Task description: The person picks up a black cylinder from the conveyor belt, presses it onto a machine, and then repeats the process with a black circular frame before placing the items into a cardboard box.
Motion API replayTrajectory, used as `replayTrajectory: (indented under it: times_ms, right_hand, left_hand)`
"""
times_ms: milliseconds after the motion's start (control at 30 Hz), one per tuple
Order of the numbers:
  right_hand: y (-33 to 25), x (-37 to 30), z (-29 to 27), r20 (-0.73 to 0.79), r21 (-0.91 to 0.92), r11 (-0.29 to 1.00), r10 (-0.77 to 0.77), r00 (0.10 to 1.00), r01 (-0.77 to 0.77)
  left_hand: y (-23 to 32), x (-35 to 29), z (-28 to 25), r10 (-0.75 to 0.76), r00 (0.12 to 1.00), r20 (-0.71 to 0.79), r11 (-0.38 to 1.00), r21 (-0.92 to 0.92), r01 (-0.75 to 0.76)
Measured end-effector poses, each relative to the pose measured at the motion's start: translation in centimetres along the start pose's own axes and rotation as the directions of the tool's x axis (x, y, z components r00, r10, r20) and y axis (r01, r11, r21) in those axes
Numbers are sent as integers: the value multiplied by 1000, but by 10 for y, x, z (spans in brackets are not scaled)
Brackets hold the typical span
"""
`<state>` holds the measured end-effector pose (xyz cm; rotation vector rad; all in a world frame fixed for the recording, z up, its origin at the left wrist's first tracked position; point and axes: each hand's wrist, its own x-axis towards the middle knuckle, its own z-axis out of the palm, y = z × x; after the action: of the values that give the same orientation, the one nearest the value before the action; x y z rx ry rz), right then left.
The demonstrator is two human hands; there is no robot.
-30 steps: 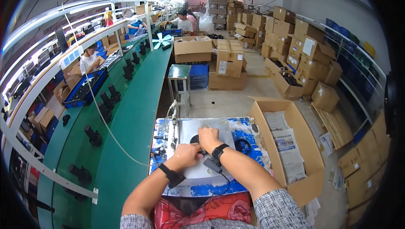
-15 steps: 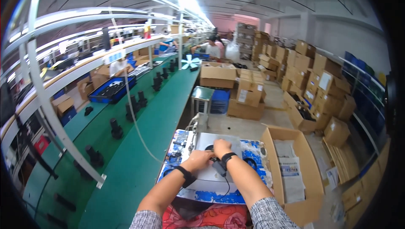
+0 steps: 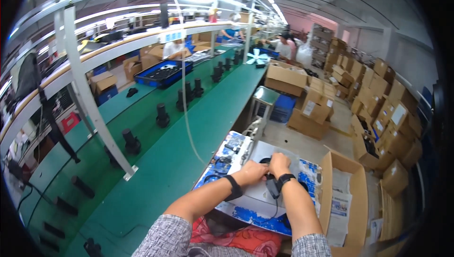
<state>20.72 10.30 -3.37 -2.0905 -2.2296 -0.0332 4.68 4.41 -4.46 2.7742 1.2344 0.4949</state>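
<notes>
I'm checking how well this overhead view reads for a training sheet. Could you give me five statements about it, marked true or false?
1. The left grip and right grip are close together over the blue-and-white table. True.
2. Both wrists are bare. False: each wears a black strap.
3. Printed paper lies inside the open carton. True.
4. That carton stands left of the table. False: right.
5. A pale fan blade lies on the green bench. True.

A black thing with a round edge is between the left hand and the right hand, and the fingers of both are on it. Its far edge peeks out past the left fingers. The hands hide most of it, so its whole shape is hard to tell.
</notes>
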Motion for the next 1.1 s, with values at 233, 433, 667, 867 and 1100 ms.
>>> replayTrajectory:
  times_ms: [233,433,667,867,1100]
  right_hand:
    - [-5,-1,-4,57,-17,996,-83,995,84]
    - [55,-33,13,-416,341,831,-287,863,440]
    - [105,-169,31,-65,908,419,85,994,23]
    - [92,-178,55,-152,940,310,-3,988,145]
    - [77,-186,46,-218,863,459,-38,975,211]
  left_hand:
    - [-16,-18,16,-84,994,72,989,-115,92]
    - [32,-188,-61,-112,798,-593,927,-352,-132]
    - [-82,-529,-130,-741,-71,-667,32,-142,989]
    - [-141,-707,-174,-619,19,-785,-176,162,971]
    - [-125,-678,-189,-803,-20,-595,90,-156,984]
